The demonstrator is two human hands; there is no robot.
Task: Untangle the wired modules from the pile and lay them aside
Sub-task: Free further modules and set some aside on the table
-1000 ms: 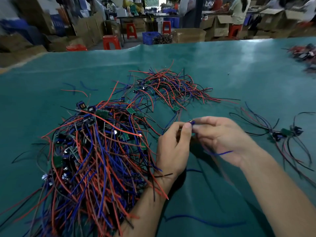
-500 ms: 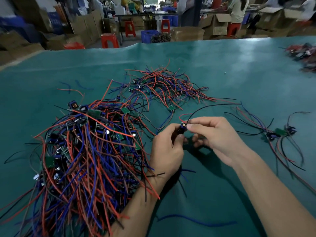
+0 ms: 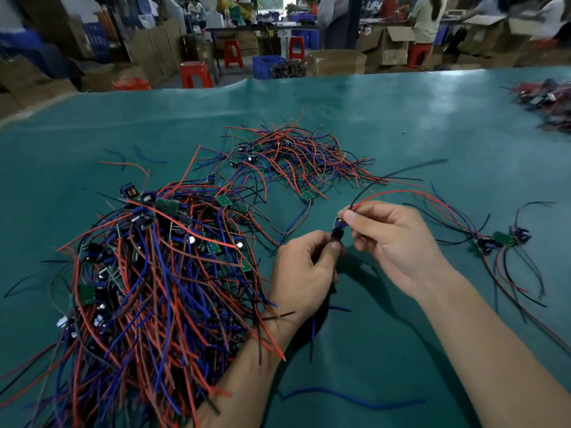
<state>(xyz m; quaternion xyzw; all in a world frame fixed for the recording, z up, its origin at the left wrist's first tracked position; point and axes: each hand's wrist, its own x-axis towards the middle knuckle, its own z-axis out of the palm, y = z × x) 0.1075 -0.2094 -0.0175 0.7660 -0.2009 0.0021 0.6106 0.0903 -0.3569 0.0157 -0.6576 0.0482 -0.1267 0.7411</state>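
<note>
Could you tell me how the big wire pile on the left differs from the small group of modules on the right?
The big pile is dense, heaped and tangled; the small group holds few modules, spread flat. The left forearm lies against the pile; nothing touches the group. Both have red, blue and black wires.

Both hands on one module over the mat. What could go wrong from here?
1. The module is pinched between the left hand and right hand; its red and black wires trail toward the set-aside modules and may snag them.
2. Wires of the big pile drape over the left wrist; moving that arm could drag the pile along.
</note>
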